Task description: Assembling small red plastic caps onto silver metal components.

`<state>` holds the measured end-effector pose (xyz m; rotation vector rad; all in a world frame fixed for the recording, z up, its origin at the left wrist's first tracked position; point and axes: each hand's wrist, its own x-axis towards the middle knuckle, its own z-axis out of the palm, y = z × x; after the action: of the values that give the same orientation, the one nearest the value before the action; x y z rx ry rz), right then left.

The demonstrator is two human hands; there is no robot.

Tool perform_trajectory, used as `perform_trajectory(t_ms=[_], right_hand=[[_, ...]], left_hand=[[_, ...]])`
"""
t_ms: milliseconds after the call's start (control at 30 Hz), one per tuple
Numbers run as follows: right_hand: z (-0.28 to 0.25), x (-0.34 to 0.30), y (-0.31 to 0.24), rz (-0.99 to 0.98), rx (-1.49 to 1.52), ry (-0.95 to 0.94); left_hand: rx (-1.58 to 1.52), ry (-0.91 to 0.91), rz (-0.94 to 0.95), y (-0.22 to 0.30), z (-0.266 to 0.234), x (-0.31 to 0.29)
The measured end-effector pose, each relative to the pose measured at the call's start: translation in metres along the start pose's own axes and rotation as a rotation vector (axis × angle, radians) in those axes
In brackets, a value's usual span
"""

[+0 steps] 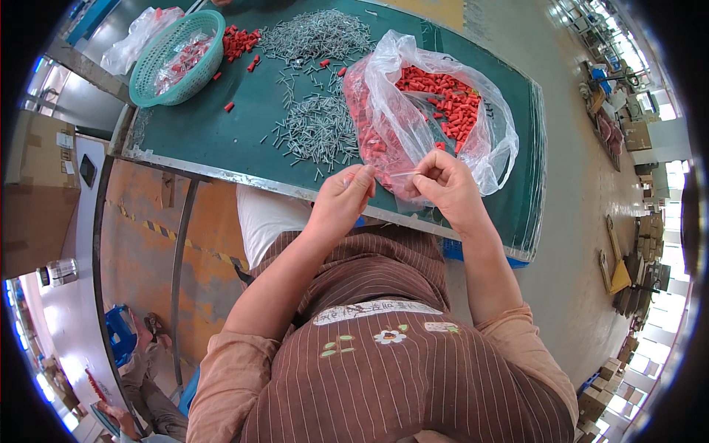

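Note:
My left hand [344, 196] is closed at the table's near edge, thumb pressed on curled fingers; whatever is in it is hidden. Just right of it, my right hand [447, 189] pinches a thin, pale, see-through strip [403, 174] that looks like plastic and points toward the left hand. Behind both hands lies a large clear plastic bag [395, 103], its mouth spread wide, with many small red plastic plugs [450, 103] inside. Left of this bag, small grey metal screws or pins [317, 129] form a loose heap, and a bigger heap [317, 35] lies farther back.
At the far left of the green table [244, 144] stands a turquoise basket [177, 88] with small clear packets holding red pieces. Loose red plugs [238, 43] lie beside it. Cardboard boxes [40, 159] stand left. Another person's hand [118, 419] shows at lower left.

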<state>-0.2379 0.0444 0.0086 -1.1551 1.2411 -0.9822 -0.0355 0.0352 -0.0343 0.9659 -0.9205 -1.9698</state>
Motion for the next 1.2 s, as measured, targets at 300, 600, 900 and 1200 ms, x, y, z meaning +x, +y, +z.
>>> perform_trajectory(t_ms=[300, 600, 900, 1200], right_hand=[[0.001, 0.008, -0.019, 0.064, -0.273, -0.219], [0.004, 0.013, -0.015, 0.013, -0.379, -0.264], [0.019, 0.011, -0.010, -0.611, -0.818, 0.254], [0.034, 0.006, 0.010, -0.073, -0.396, -0.059]], left_hand=[[0.494, 0.020, 0.051, 0.031, 0.008, -0.006], [0.514, 0.035, -0.069, 0.024, 0.003, -0.002], [0.206, 0.163, -0.104, 0.013, -0.002, 0.000], [0.503, 0.239, 0.055, 0.002, 0.006, -0.005]])
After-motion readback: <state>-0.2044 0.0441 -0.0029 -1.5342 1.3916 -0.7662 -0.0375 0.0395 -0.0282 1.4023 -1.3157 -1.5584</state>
